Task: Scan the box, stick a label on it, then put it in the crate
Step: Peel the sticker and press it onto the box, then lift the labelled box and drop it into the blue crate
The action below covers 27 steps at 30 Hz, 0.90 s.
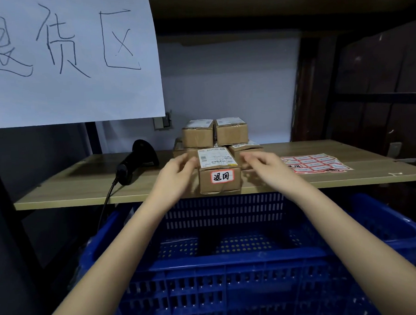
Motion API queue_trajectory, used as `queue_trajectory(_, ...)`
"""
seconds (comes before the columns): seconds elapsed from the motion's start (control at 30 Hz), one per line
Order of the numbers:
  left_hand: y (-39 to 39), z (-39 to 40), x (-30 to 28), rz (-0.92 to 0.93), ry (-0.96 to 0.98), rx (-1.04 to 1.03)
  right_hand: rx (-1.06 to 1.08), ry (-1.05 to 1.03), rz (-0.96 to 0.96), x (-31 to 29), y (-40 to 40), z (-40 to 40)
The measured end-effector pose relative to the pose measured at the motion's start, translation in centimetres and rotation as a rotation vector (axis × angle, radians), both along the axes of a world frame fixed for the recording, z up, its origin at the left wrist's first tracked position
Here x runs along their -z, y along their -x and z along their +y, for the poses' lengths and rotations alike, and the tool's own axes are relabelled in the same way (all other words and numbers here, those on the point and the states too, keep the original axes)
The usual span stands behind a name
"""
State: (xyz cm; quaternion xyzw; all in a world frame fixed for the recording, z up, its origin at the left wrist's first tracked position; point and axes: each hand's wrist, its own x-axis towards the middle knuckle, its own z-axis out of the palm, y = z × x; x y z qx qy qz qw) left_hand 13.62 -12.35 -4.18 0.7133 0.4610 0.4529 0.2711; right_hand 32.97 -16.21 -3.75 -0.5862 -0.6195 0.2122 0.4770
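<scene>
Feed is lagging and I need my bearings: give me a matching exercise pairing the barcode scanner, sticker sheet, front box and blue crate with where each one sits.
Things:
1. barcode scanner
2. sticker sheet
3. front box
4. blue crate

Places:
A. below the shelf's front edge, nearest the camera
B. at the shelf's front edge, between the two hands
C. on the shelf, left of the boxes
D. flat on the shelf, right of the boxes

Pairs: 1-C, 2-D, 3-B, 4-A
</scene>
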Motion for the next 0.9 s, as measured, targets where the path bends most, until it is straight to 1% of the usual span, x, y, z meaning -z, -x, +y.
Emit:
queue_trajectory(0.07,-0.6,-0.2,-0.1,-0.043,0.071,0.02,-0.055,0.103,0.037,0.1,1.0,0.2)
queue_trajectory(0.17,-1.0,0.1,0.6,-0.094,0.112,0.048,-0.089,0.123,0.047,0.5,1.9,0.4)
queue_trajectory(0.27,-1.1,0.0,1.2,-0.068,0.081,0.043,-0.033,0.074,-0.002,0.5,2.2,-0.2)
queue_trajectory(0.4,-0.6,-0.9,1.0,-0.169,0.042,0.085,-0.027,0.019,-0.035,0.4,2.3,-1.4)
queue_trajectory(0.53,-0.1,-1.9,1.3,-0.234,-0.022,0.134,-0.017,-0.048,0.002,0.4,2.5,-3.1)
queue_trajectory(0.67,-0.1,-2.9,0.8,-0.247,-0.069,0.122,-0.028,-0.132,0.013,-0.1,2.7,-5.7)
queue_trajectory(0.77,0.0,-4.1,0.4,-0.305,-0.087,0.148,-0.027,-0.166,-0.022,-0.4,2.9,-7.0)
queue_trajectory(0.9,-0.5,-5.1,0.8,-0.313,-0.096,0.174,-0.042,-0.196,0.024,0.1,2.7,-8.4)
